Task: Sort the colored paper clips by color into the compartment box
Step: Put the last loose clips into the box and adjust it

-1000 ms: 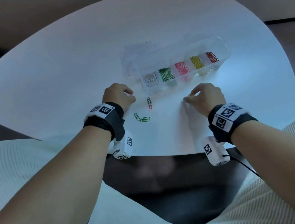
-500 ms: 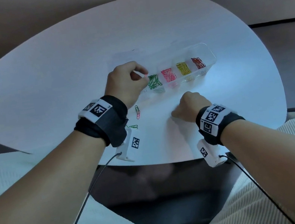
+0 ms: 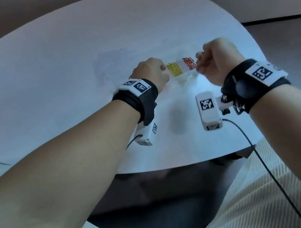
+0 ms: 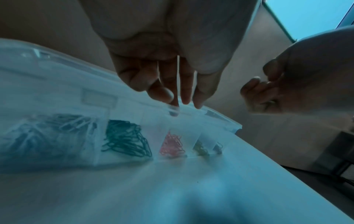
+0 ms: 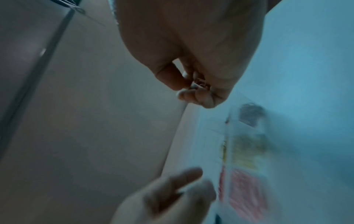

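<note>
A clear compartment box (image 3: 189,76) stands on the white table. My left hand (image 3: 150,73) hovers over its left and middle part and hides those compartments. In the left wrist view its fingertips (image 4: 186,97) point down together over the pink clips (image 4: 172,145), with a small pale clip end (image 4: 173,112) showing below them. Grey clips (image 4: 47,133) and green clips (image 4: 126,139) fill the left compartments. Yellow clips (image 3: 174,69) and red clips (image 3: 189,63) lie further right. My right hand (image 3: 214,60) is raised at the box's right end and pinches a reddish paper clip (image 5: 201,84).
The box's clear lid (image 3: 109,68) lies open behind it, faint against the table (image 3: 59,79). The table's rounded front edge (image 3: 174,164) runs just below my wrists. A black cable (image 3: 266,169) trails from the right wrist camera over my lap.
My right hand has lifted off the table and gone up to the right end of the box. My left hand has moved from the box's left end towards its middle.
</note>
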Demonstrator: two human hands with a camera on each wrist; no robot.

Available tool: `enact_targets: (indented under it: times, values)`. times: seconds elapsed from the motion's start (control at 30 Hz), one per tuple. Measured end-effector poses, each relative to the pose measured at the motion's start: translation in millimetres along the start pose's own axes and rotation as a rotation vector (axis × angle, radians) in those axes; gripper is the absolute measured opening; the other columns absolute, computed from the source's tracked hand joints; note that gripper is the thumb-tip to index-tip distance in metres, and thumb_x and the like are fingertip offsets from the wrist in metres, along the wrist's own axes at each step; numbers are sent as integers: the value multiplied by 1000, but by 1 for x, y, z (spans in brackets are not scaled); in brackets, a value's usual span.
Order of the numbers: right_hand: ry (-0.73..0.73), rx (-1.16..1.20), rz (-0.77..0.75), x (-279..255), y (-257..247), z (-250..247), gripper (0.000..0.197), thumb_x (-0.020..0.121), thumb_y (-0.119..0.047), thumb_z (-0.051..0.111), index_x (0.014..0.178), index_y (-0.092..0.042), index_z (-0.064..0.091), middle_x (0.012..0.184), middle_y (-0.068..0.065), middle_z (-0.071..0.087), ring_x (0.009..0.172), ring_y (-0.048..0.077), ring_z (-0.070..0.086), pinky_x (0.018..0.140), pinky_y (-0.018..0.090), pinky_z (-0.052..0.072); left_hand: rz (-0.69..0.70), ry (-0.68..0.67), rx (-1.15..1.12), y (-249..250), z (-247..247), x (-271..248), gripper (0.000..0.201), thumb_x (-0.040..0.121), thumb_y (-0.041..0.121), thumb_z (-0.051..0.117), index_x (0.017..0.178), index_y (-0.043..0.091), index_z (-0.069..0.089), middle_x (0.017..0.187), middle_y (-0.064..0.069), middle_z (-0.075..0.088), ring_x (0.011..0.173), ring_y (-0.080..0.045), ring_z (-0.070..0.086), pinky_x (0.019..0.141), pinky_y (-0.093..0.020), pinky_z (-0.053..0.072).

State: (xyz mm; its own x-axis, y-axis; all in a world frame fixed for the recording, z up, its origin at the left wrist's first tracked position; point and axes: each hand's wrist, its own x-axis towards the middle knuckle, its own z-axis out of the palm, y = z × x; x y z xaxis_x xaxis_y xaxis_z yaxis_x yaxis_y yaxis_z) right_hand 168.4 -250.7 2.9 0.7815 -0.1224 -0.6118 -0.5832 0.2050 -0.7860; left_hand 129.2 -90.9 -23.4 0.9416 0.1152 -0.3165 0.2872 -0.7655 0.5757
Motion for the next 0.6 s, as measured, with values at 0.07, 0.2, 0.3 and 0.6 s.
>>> enact_targets:
  times: [0.07,0.2,0.3,0.6]
  values:
    - [43,16,-55,9,-14,4,20,71,8,29,64,-11,34,63,4,37,44,15,30,43,20,26,2,45,-32,-5,-11,-6,27,85,35,60,112,32,63,106,8,66,92,-19,61,73,-26,44]
    - [49,-22,-72,22,-19,9,12,72,-2,45,70,-11,38,66,3,35,46,15,31,44,22,31,8,141,-29,-23,-46,-24,22,84,26,55,104,31,64,91,12,61,85,-17,59,76,-26,47]
    - [61,-253,-43,29,-13,9,20,81,-20,56,98,-10,57,91,5,50,67,16,44,61,22,39,-4,142,47,-46,-72,-40,18,83,23,56,95,32,65,88,12,61,82,-16,57,69,-25,41]
    - [-140,-775,-802,-41,45,56,33,66,0,43,71,-20,69,58,-17,59,65,8,58,62,16,44,-41,-212,363,-114,-64,-85,15,83,21,60,94,31,64,98,8,64,85,-17,59,71,-27,44]
